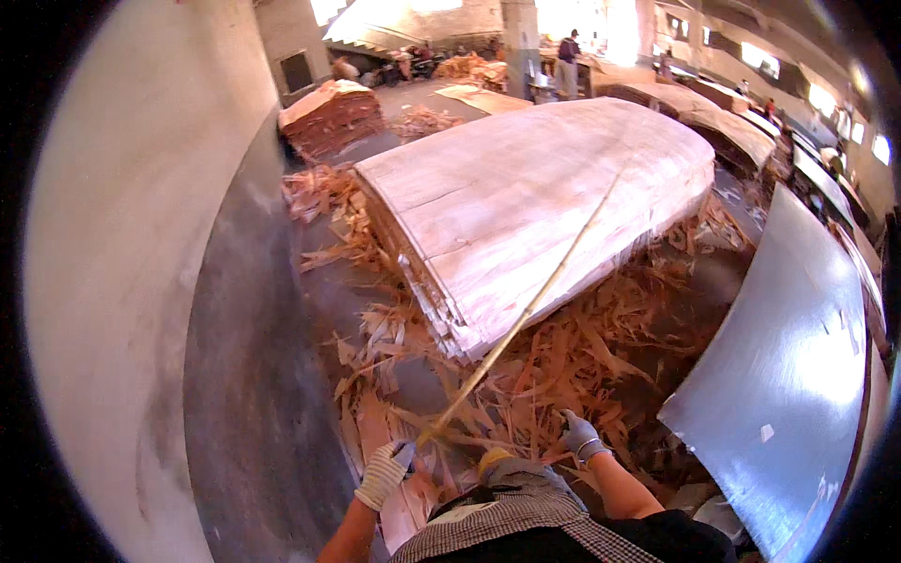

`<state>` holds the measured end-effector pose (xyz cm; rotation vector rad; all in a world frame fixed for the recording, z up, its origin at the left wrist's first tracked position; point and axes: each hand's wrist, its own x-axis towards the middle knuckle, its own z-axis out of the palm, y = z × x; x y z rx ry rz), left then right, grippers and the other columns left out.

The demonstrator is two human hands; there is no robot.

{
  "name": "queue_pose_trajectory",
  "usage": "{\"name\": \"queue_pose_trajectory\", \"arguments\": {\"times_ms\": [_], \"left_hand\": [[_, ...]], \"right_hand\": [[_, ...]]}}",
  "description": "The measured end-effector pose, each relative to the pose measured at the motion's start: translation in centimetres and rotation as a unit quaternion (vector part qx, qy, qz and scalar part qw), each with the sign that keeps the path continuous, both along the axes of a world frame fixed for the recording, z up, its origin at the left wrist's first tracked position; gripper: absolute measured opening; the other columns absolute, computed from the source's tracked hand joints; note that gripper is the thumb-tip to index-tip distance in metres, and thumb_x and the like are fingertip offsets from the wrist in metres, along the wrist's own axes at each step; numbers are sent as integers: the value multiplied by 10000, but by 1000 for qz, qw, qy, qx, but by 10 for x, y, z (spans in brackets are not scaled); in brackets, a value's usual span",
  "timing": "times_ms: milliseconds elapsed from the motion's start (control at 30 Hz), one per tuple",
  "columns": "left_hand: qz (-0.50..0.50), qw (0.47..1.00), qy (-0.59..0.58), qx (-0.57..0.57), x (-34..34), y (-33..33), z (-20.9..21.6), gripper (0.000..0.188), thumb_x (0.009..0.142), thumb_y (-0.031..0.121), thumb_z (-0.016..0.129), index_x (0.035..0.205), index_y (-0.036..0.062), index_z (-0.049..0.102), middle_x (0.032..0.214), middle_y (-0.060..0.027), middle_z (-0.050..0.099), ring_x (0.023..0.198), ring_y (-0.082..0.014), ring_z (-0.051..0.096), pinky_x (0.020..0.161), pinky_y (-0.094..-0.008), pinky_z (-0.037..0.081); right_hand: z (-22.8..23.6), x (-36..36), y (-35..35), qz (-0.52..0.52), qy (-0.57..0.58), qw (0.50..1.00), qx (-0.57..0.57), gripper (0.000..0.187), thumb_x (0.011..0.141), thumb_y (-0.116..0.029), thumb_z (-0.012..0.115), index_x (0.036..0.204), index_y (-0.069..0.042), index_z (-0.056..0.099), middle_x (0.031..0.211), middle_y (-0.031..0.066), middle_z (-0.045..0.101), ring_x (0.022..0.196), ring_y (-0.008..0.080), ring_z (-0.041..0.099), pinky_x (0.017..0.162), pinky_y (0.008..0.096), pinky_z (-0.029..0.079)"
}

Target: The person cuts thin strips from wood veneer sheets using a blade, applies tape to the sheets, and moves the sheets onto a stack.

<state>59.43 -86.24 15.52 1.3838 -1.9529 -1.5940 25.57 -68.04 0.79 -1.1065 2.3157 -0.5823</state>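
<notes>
The left hand (383, 475), in a pale ribbed knit glove with grey fingertips, is at the near end of a long, thin, yellowish wooden stick (526, 317). Its fingers are bent beside that end, though I cannot tell whether they close around it. The stick slants away to the upper right, across the near edge and over the top of a large, pale pinkish stack of thin wood sheets (535, 197), which stands ahead of both hands. The right hand (584, 439), in a greyish glove, is well apart from the stick, its fingers loosely parted above torn, orange-brown wood scraps (587, 361) strewn around the stack. A black-and-white checked apron (479, 528) shows between the forearms. To the right leans a broad, glossy, blue-grey panel (774, 375); to the left rises a cream wall (122, 235). Farther off, a smaller reddish-brown stack (330, 124) sits near a standing person (568, 64).
</notes>
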Motion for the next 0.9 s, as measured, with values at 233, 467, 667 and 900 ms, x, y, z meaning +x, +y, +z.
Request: {"name": "queue_pose_trajectory", "arguments": {"times_ms": [233,467,667,900], "left_hand": [[-39,999,28,2,-40,-171,1,250,829,145,542,1024,-7,581,711,-19,562,580,-84,495,505,-236,422],[-95,990,-26,-102,-54,-311,13,313,816,193,560,1051,-14,571,809,-88,631,662,-121,560,595,-257,457],[-158,975,-102,-119,-60,-424,-2,308,809,233,548,1031,24,585,795,-139,627,660,-208,596,615,-311,466],[-259,931,-64,-249,-155,-555,-2,255,805,212,522,912,-13,578,741,-208,585,689,-351,583,589,-377,440]], "right_hand": [[-74,-32,-140,-147,-85,985,-9,372,804,-162,507,1162,-67,472,825,160,603,692,248,592,609,338,458],[-123,-59,-353,-151,-190,967,-71,321,783,-236,552,996,3,537,877,172,609,715,263,609,624,351,490],[-114,-43,-483,-426,-458,777,-71,305,814,-179,553,1023,31,484,797,135,576,581,259,594,485,364,498],[-58,-22,-495,-609,-317,710,-156,138,747,-77,616,848,13,585,649,88,571,531,205,590,434,304,455]]}}
